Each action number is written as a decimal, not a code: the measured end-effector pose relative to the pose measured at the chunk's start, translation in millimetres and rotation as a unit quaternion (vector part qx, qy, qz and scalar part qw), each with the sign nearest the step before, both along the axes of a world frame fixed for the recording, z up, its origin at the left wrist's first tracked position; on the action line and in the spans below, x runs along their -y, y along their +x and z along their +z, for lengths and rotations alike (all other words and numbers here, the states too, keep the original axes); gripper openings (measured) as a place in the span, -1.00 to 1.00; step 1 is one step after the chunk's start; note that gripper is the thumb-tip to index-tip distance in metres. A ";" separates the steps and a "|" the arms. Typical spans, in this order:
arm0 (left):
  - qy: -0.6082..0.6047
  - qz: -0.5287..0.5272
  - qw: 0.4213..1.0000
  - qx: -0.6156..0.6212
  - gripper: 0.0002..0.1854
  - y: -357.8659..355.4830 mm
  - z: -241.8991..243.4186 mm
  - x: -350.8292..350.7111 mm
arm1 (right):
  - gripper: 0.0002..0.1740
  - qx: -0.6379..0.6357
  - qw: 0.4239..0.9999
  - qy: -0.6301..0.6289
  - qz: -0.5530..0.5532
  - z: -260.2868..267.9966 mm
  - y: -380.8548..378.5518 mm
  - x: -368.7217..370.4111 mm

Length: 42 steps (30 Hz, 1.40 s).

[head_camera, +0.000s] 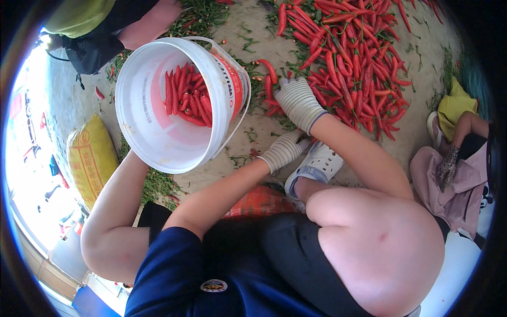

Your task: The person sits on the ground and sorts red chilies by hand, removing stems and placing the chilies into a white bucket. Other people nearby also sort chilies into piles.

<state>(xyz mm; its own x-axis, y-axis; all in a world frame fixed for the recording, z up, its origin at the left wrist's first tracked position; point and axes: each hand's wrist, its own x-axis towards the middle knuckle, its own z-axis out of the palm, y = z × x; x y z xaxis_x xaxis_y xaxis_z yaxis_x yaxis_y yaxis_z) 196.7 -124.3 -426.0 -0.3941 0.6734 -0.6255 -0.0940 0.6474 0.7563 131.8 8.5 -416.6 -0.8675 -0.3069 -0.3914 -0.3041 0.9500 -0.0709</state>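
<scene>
Both my hands wear striped knit gloves. My right hand (300,104) is at the left edge of a large heap of red chili peppers (356,67), fingers curled down beside a few loose chilies (270,85). What its fingers hold, if anything, is hidden. Lower down, my left hand (284,151) is bent inward near my white clog (321,162); its fingertips are partly out of sight. To the left, a white plastic bucket (136,119) tilts with its mouth towards me. Red chilies (190,97), several without stems, lie inside it.
Green stems (158,186) litter the concrete floor (206,180). A yellow woven sack (93,158) lies at left, and something red-orange (257,202) is beneath me. A co-worker's patterned gloved hand (447,168) rests at right. Another person's clothing (146,23) shows at upper left.
</scene>
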 end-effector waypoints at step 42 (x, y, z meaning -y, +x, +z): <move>0.036 0.308 0.942 -0.125 -0.58 -49.6 -0.9 4.7 | -0.58 0.074 0.591 -0.634 -0.493 -13.5 -7.7 -28.9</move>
